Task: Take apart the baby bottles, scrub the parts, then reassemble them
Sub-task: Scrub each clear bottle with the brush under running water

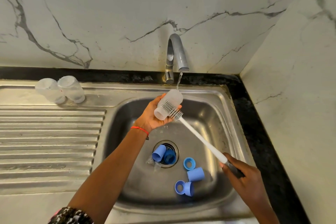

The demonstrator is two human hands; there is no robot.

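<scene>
Bottle (168,104) lies in left hand (154,117), under running tap (175,54)

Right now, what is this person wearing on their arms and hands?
The left hand is bare, with a thin red thread bracelet round the wrist and a black-and-white patterned sleeve with a pink edge near the elbow. The right hand and forearm are bare, with no jewellery or sleeve in view.

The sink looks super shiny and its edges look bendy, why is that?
In the head view, the steel sink throws back the room light as bright patches of glare; the wide-angle lens bows its straight rim and the black counter edge into curves; the bottle in the left hand and the brush stay fairly sharp, while the two bottles on the drainboard look hazy.
</scene>
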